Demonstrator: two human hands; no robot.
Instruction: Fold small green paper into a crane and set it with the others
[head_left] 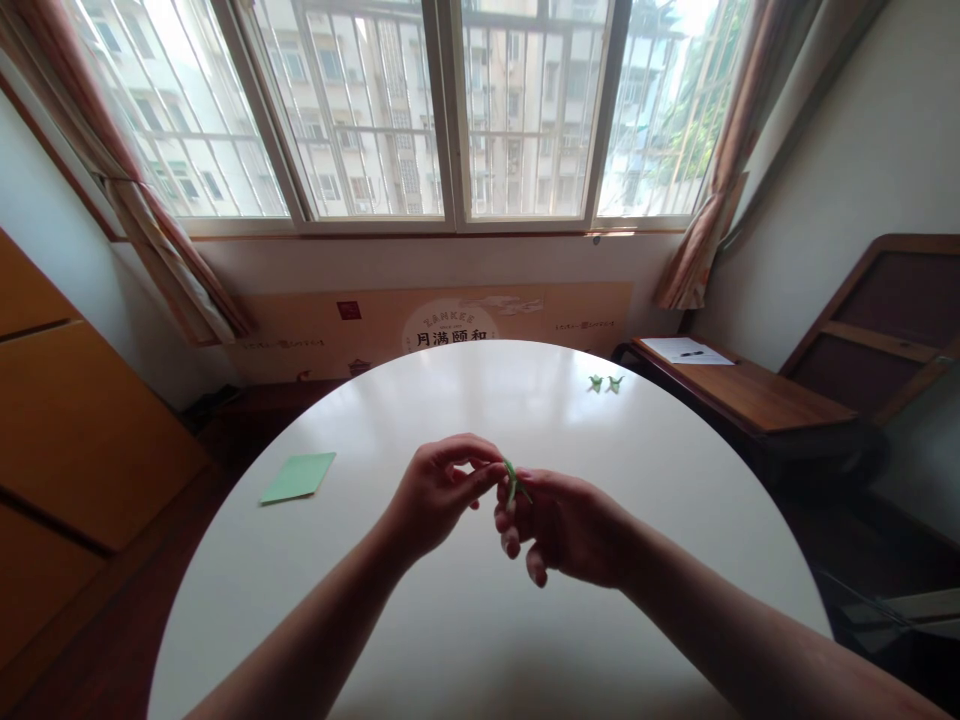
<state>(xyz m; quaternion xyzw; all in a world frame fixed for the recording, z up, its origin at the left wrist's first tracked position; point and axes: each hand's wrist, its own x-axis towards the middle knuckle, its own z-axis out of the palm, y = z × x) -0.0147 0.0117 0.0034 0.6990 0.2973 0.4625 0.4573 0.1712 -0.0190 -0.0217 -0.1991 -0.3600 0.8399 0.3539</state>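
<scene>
Over the middle of the white round table (450,640), my left hand (450,485) pinches a small folded green paper piece (511,482) between thumb and fingers. My right hand (562,520) grips the same piece from the other side, its lower fingers curled loosely. Part of the paper is hidden by the fingertips. Two small green folded paper shapes, one on the left (595,383) and one on the right (615,384), lie side by side near the table's far right edge. A flat stack of green square paper (298,478) rests on the left part of the table.
Right of the table stands a wooden bench (757,390) bearing a white sheet (686,351) with a dark pen on it. A printed panel (292,330) and barred windows are beyond the far edge. An orange-brown cabinet (90,430) is at the left.
</scene>
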